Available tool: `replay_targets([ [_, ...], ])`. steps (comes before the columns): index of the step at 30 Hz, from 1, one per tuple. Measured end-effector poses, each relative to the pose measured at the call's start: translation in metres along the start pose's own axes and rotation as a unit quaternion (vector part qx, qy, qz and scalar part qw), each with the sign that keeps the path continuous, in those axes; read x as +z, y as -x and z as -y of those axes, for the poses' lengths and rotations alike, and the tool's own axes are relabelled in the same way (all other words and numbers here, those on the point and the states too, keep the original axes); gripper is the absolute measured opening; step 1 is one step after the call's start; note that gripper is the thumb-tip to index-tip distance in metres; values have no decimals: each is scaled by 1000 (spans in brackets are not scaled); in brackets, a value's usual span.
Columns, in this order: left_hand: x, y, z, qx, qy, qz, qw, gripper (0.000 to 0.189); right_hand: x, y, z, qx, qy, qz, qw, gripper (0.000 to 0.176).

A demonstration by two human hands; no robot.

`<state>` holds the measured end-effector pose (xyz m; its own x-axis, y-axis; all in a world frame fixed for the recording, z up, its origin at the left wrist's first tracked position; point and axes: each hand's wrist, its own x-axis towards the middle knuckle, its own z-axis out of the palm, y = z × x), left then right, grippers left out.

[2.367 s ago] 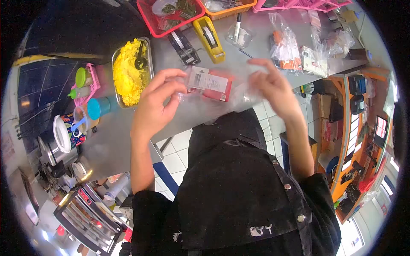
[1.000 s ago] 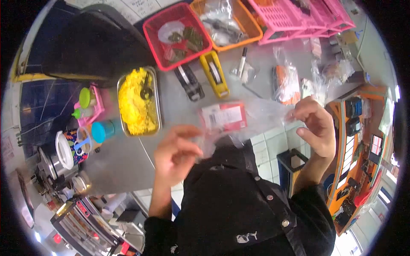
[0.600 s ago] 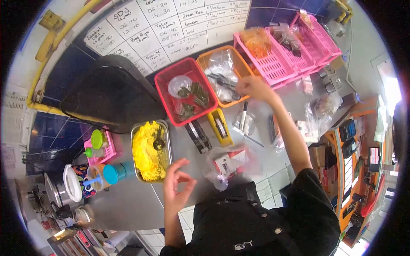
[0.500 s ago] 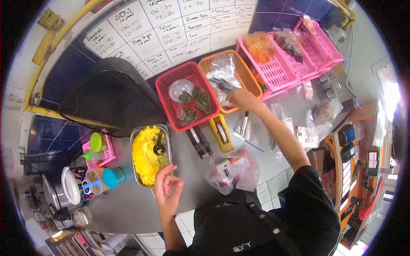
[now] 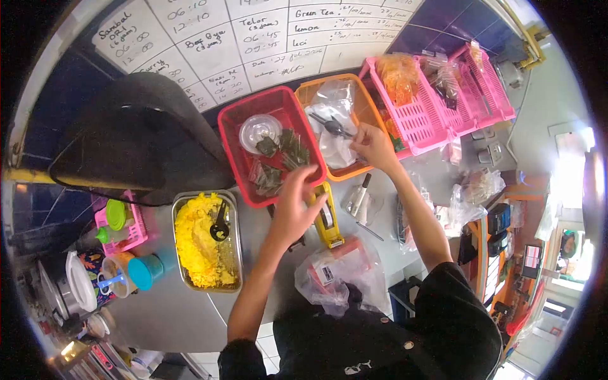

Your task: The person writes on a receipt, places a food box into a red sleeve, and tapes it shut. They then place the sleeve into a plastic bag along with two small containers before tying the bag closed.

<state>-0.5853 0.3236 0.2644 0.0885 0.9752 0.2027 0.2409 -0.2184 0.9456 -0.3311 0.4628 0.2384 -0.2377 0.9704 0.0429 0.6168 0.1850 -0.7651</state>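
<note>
My right hand [image 5: 375, 147] is at the orange basket [image 5: 305, 94], its fingers pinched at the end of a black plastic spoon [image 5: 335, 127]. White plastic packets [image 5: 335, 150] lie beneath the spoon in that basket. My left hand [image 5: 296, 208] is open, thumb and fingers apart, over the near edge of the red basket [image 5: 229, 136]. Dark green wrapped packets [image 5: 292, 149] and a clear round plastic lid [image 5: 259, 132] lie in the red basket. Just right of my left hand is a yellow tool [image 5: 328, 221], partly covered by the fingers.
A metal tray [image 5: 239, 253] of yellow food with a black scoop [image 5: 220, 228] stands left. Nearer me lies a clear plastic bag [image 5: 345, 272]. A marker [image 5: 361, 195] is right of the yellow tool. Pink baskets [image 5: 437, 130] stand at the back right, a large black container [image 5: 139, 139] at the left.
My left hand has moved up and right, from beside the yellow food to the red basket's near edge. My right hand stays at the orange basket, slightly further right. The view has shifted.
</note>
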Motion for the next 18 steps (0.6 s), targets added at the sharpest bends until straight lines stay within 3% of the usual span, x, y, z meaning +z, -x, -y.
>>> replay_targets([
  [1,26,-27,0,3,44,-5,999,49,-4,-2,0,13,-49,39,998,27],
  [3,64,-74,16,9,93,-7,996,48,-9,-2,11,25,-66,23,997,26],
  [4,85,-91,40,66,34,-22,997,41,-11,0,19,39,-89,14,995,25],
  [5,100,-103,55,122,-26,-37,992,35,-15,2,26,26,-30,-27,999,24],
  [6,100,-111,60,123,-20,-32,992,35,-21,1,23,30,-26,-32,999,24],
  [7,99,-119,69,-35,68,60,995,27,-29,0,15,-2,21,-112,993,26],
  [8,96,-119,72,-198,146,144,959,20,-31,1,16,-36,66,-183,980,28],
  [9,96,-116,73,-218,239,82,943,17,-34,3,24,-15,10,-216,976,26],
  [10,94,-116,74,-222,235,83,943,17,-32,8,24,-13,6,-215,977,26],
  [12,87,-123,80,-222,243,46,943,21,-26,18,25,-20,-10,-78,997,19],
  [13,83,-123,83,-221,211,37,951,23,-16,23,26,-12,47,-60,997,19],
  [18,82,-123,72,-230,186,36,955,23,13,21,-2,-62,33,-49,996,17],
])
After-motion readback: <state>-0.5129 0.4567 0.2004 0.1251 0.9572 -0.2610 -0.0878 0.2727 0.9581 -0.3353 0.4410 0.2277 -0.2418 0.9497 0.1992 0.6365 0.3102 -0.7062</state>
